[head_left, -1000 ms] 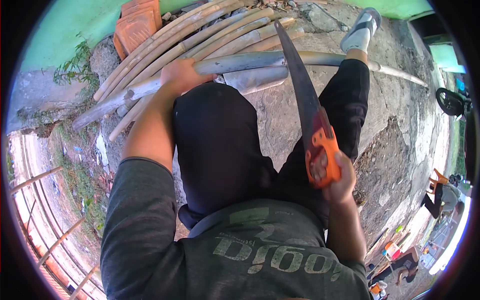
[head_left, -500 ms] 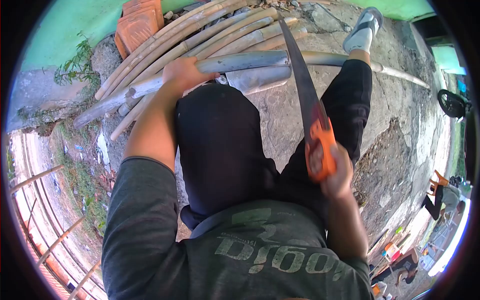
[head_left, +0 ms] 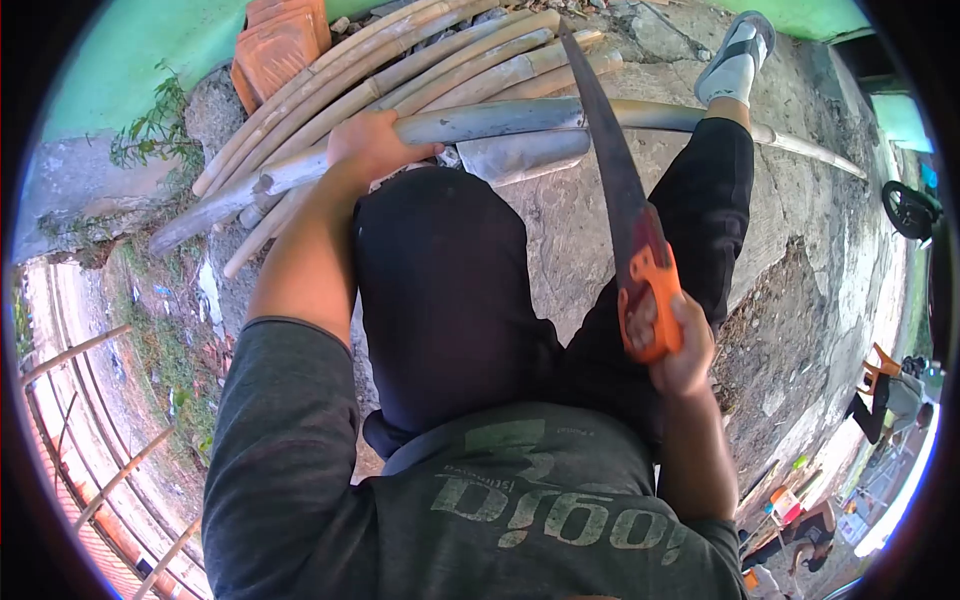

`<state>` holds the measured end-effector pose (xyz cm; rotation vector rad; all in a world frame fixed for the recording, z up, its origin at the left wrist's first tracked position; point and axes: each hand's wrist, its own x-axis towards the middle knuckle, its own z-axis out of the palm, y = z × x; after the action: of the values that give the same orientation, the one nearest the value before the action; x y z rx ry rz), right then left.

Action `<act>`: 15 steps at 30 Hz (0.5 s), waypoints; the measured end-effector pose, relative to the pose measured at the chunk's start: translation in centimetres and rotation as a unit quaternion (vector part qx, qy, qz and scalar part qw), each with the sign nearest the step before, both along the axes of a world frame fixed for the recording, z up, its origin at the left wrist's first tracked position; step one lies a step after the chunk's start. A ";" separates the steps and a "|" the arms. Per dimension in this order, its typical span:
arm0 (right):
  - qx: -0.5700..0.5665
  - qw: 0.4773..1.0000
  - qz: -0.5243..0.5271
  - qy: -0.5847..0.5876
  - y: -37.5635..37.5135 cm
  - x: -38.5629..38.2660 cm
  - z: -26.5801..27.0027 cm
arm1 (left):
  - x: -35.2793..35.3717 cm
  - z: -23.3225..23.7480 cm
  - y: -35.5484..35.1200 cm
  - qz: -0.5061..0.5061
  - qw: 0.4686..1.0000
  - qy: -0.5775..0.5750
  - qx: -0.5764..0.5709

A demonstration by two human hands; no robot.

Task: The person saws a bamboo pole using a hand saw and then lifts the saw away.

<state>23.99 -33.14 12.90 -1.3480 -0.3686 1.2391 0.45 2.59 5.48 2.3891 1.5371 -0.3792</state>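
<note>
A long bamboo pole [head_left: 480,122] lies across the ground ahead of my knee. My left hand [head_left: 375,148] is closed over it, left of the saw, with the thumb stretched along the pole toward the right. In my right hand [head_left: 672,335] is a handsaw [head_left: 612,165], gripped by its orange handle. The blade points away from me and crosses the pole; whether its teeth sit inside a cut is too small to tell. Just below the pole, near the blade, rests a short, thick bamboo piece [head_left: 525,157].
Several more bamboo poles [head_left: 400,75] lie side by side beyond my left hand. Orange tiles [head_left: 280,50] are stacked by the green wall [head_left: 150,70]. My sandalled foot [head_left: 735,65] is near the pole's right part. Two people sit far right, on cracked concrete [head_left: 780,330].
The handsaw and my right hand have shifted slightly right, while the whole view has also moved a little. My left hand keeps its hold on the bamboo pole.
</note>
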 end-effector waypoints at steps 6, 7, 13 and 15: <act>-0.012 0.998 -0.017 0.053 1.2 -0.9 2.7 | -0.1 -0.4 -0.2 0.005 1.000 -0.008 0.015; -0.012 0.999 0.003 0.032 1.3 -0.8 2.7 | -0.2 -0.4 -0.4 0.000 1.000 -0.006 0.011; 0.085 0.996 -0.009 0.015 -4.4 -1.2 1.1 | -0.6 0.2 -0.4 0.007 1.000 -0.017 -0.007; 0.115 0.993 -0.013 0.024 -5.6 -1.6 1.1 | -0.4 0.4 -0.7 0.007 1.000 -0.016 -0.008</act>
<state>22.34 -38.73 14.04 -1.1208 -0.4450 1.1671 0.09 1.86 5.88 2.3606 1.5304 -0.3473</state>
